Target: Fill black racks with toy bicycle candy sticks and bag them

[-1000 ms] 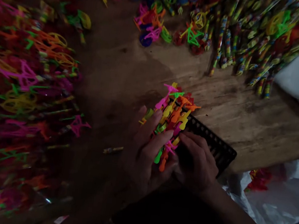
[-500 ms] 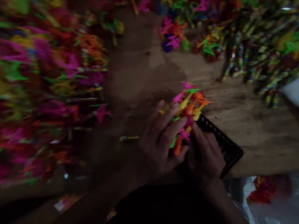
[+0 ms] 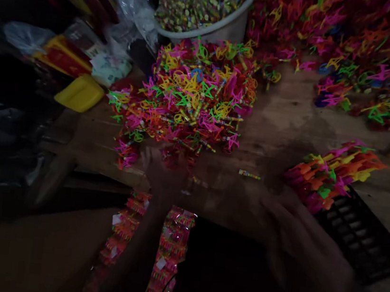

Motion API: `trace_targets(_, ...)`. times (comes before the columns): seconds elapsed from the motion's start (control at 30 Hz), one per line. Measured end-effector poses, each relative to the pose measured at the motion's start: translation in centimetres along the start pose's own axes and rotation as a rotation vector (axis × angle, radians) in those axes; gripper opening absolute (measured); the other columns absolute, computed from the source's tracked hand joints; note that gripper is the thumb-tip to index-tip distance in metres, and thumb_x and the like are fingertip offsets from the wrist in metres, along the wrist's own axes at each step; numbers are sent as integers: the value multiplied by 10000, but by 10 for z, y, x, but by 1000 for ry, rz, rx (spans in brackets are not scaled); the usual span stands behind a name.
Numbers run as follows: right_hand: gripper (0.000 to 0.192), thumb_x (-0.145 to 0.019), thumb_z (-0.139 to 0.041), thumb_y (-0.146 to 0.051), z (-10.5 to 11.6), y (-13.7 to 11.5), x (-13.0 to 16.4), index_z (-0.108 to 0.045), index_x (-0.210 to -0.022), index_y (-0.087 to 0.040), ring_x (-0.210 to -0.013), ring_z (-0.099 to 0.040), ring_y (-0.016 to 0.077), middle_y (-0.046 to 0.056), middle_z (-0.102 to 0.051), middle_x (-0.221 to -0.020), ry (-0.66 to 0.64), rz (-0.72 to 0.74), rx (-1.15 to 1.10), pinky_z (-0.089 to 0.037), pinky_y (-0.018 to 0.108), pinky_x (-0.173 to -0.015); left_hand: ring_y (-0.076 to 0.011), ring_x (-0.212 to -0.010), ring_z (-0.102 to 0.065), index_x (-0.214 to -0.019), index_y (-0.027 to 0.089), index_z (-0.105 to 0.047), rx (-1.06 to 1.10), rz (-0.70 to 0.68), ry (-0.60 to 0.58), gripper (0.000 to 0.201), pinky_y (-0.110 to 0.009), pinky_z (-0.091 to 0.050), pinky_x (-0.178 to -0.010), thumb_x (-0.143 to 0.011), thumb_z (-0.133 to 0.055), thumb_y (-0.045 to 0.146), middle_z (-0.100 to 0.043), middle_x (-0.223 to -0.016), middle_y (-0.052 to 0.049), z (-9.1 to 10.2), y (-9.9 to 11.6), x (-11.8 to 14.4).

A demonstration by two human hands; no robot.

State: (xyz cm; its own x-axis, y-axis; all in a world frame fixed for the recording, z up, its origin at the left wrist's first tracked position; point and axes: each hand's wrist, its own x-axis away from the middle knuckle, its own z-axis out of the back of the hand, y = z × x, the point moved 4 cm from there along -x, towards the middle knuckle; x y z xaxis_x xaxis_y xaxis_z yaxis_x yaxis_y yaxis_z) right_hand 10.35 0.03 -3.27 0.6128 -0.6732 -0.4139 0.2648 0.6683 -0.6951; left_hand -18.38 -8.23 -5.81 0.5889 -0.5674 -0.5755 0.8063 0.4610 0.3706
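The head view is showing a dim, motion-blurred wooden worktop (image 3: 291,125). The right hand (image 3: 298,236) is lying low on it, just beside a bundle of neon plastic toy pieces (image 3: 331,176) that is resting on the near end of a black slotted plastic tray (image 3: 359,234). The blur is hiding whether its fingers are spread or curled, and whether they are touching the bundle. The left hand (image 3: 163,170) is reaching toward the near edge of a big heap of neon plastic toys (image 3: 190,95); I cannot tell how its fingers are standing either.

The bundle is looking light, thin and springy, with prongs that are likely tangling, so it is probably best taken around the packed middle, not by the tips.

A small striped wrapped stick (image 3: 249,174) is lying between the 2 hands. 2 strips of pink packaged goods (image 3: 170,253) are hanging off the near edge, and a white tub of small wrapped pieces (image 3: 229,23) is standing behind the heap.
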Motion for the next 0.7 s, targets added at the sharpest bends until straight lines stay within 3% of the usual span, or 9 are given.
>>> trace_targets(0.07, 244, -994, -506, -165, -44, -14, -37, -663, -1179, -191, -948, -715, 236, 107, -736, -1072, -19, 92, 80, -612, 346, -747, -351, -1156, -583, -1131, 168, -672, -85, 9, -84, 288, -587, -458, -1051, -882, -663, 313, -636, -1146, -156, -3, -18, -4)
trace_targets(0.2, 234, -1007, -517, -230, -134, -5, -102, -662, -1162, -130, -1104, -663, 264, 157, -690, -1218, -246, -113, 240, -566, 369, -914, -335, -1209, -563, -1352, 229, -655, -118, -194, -238, 481, -530, -476, -1050, -894, -536, 146, -581, -1327, -159, -11, -19, -12)
trace_targets(0.3, 252, -1031, -462, -204, -170, 1, -126, -659, -1165, -123, -1099, -661, 257, 162, -679, -1228, -349, -205, 361, -538, 342, -889, -362, -1225, -559, -1324, 198, -686, -155, -257, -255, 452, -550, -485, -1048, -901, -532, 160, -587, -1352, -183, -16, -19, -20)
trace_targets(0.43, 251, -1041, -434, -190, -175, 2, -130, -668, -1124, -153, -1015, -675, 233, 141, -694, -1182, -304, -222, 406, -507, 312, -798, -388, -1228, -567, -1221, 190, -719, -90, -310, -240, 365, -571, -523, -1002, -878, -604, 238, -616, -1381, -172, -20, -24, -29)
trace_targets(0.7, 187, -1008, -493, -177, -127, -5, -121, -680, -988, -172, -903, -634, 230, 127, -714, -970, -22, -79, 498, -484, 337, -831, -317, -1212, -622, -1126, 260, -742, 163, -284, -51, 264, -551, -475, -1080, -877, -699, 337, -622, -1418, -74, -23, -37, -43)
